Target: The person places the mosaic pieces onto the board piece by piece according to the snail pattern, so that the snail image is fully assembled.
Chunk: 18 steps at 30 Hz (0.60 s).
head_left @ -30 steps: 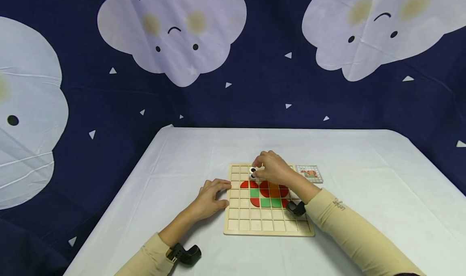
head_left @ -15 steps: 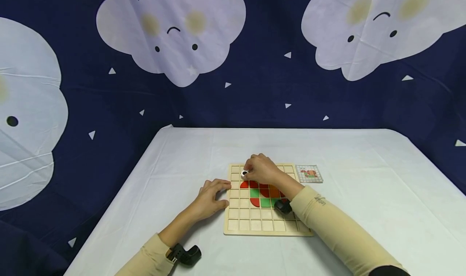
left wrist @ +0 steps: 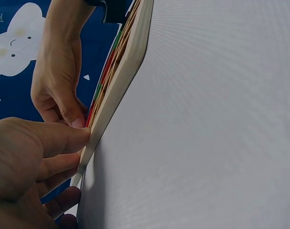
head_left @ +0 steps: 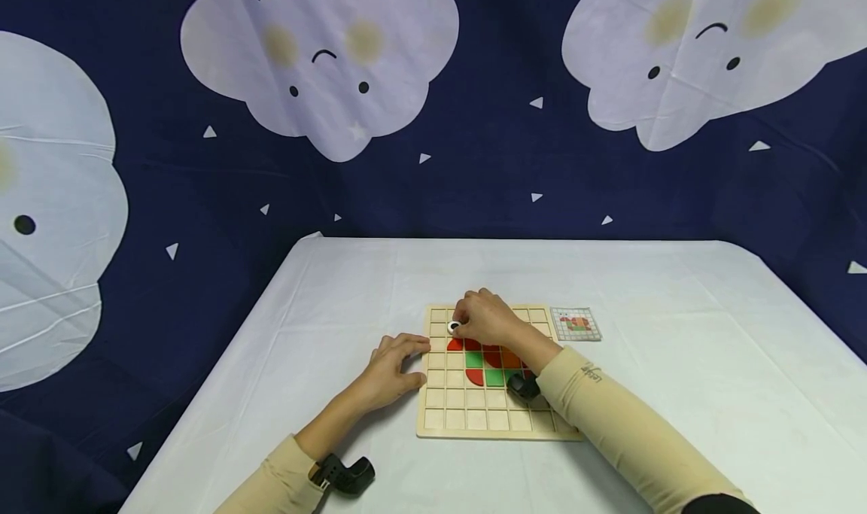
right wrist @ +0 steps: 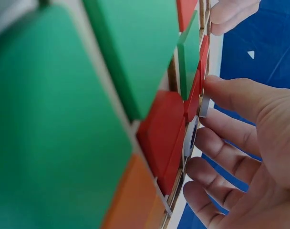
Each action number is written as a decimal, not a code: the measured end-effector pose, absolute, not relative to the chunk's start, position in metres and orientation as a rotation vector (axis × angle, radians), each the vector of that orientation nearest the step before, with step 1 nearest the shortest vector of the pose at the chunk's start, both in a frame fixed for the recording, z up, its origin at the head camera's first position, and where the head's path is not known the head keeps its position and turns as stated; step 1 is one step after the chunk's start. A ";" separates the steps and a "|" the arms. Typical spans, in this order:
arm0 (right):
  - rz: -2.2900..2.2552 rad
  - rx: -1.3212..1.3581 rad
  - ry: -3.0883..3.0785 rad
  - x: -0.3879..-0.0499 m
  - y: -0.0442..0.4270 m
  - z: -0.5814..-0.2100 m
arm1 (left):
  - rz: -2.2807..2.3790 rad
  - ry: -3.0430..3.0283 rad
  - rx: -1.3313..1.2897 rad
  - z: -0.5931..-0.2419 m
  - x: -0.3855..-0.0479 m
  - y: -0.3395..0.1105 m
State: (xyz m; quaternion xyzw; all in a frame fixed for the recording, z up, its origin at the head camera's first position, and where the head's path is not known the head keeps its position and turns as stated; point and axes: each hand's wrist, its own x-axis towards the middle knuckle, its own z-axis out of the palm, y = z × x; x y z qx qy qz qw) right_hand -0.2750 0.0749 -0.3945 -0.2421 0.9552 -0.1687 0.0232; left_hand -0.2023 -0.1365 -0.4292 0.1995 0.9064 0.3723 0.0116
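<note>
My right hand (head_left: 489, 320) pinches a white tile with a black eye dot (head_left: 454, 326) between thumb and fingers, at an upper-left square of the wooden grid board (head_left: 465, 420). In the right wrist view this tile (right wrist: 205, 104) shows edge-on between thumb and index finger. Another eye tile (right wrist: 190, 136) sits beside it under the fingers, hidden in the head view. My left hand (head_left: 387, 369) touches the board's left edge with thumb and fingers extended. Red quarter-round (head_left: 475, 377), green square (head_left: 494, 378) and orange (head_left: 510, 359) tiles lie in the grid; my right arm hides some.
Just right of the board's far corner lies a small pattern card (head_left: 576, 323) with a coloured grid picture. A white cloth covers the table (head_left: 677, 311). Behind it hangs a dark blue curtain (head_left: 488, 190) with clouds.
My right hand has moved left with the eye tile, from above the other eye tile to the square beside it, and has lowered slightly. The left hand has stayed in place.
</note>
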 end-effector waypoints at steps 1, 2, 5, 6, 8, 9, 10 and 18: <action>-0.522 -0.751 2.957 -0.275 0.075 -0.394 | 1.160 2.827 0.622 -0.429 -0.202 -0.136; -0.522 -0.752 2.956 -0.275 0.075 -0.395 | 1.160 2.826 0.624 -0.429 -0.202 -0.136; -0.520 -0.758 2.957 -0.275 0.075 -0.395 | 1.162 2.825 0.624 -0.429 -0.202 -0.137; -0.523 -0.760 2.957 -0.275 0.075 -0.395 | 1.165 2.821 0.620 -0.429 -0.202 -0.137; -0.532 -0.763 2.955 -0.275 0.076 -0.396 | 1.167 2.822 0.621 -0.429 -0.202 -0.136; -0.537 -0.764 2.953 -0.275 0.077 -0.396 | 1.166 2.823 0.620 -0.429 -0.202 -0.136; -0.545 -0.763 2.949 -0.275 0.077 -0.396 | 1.166 2.822 0.619 -0.429 -0.201 -0.136; -0.701 -0.730 2.940 -0.267 0.097 -0.387 | 1.172 2.812 0.589 -0.428 -0.199 -0.135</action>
